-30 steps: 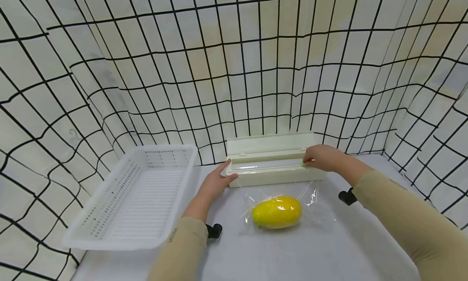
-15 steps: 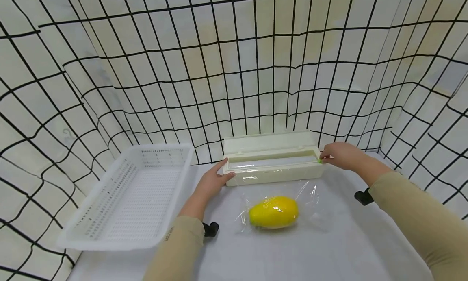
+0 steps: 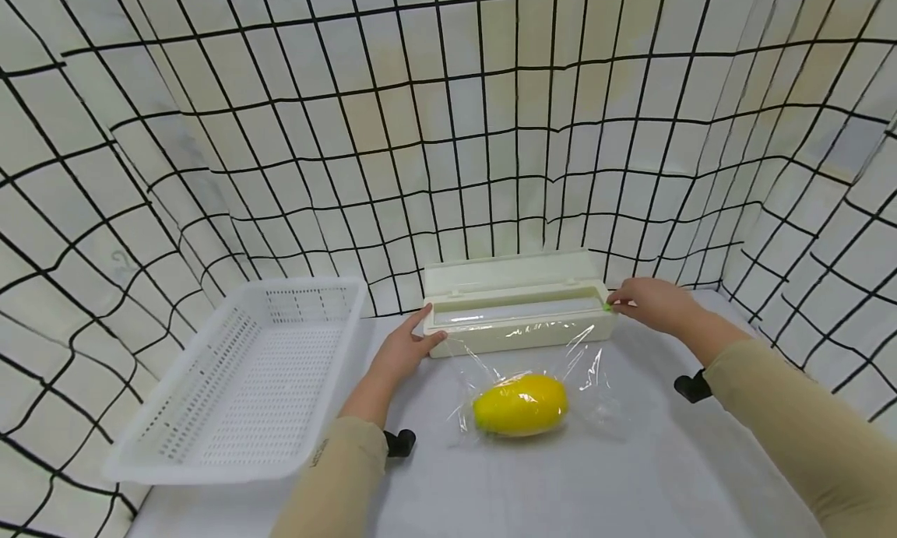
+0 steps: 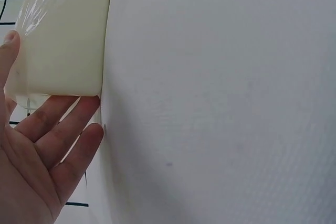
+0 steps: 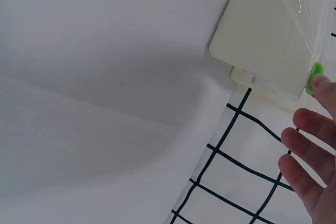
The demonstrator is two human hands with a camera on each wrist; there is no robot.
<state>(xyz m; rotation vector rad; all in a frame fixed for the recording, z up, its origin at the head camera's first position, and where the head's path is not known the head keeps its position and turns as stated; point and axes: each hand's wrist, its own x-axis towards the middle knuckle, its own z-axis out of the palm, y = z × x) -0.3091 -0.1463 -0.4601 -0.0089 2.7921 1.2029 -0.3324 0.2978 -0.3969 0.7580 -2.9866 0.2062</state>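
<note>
green tab (image 5: 316,70) in right fingers (image 5: 325,92); left fingers (image 4: 60,137) hold box (image 4: 71,59)

Small dark lettering (image 3: 319,452) on left sleeve (image 3: 341,476), too blurred to read

I have the bare left hand (image 4: 42,150) at the end of a smooth, cream-coloured rectangular box (image 4: 63,51), thumb along one edge, fingertips against the end face; shiny, transparent plastic film (image 4: 35,19) creases over it, beside finely textured white cloth (image 4: 220,103).

The right wrist view crops the right hand (image 5: 317,155) and box (image 5: 268,30).
</note>
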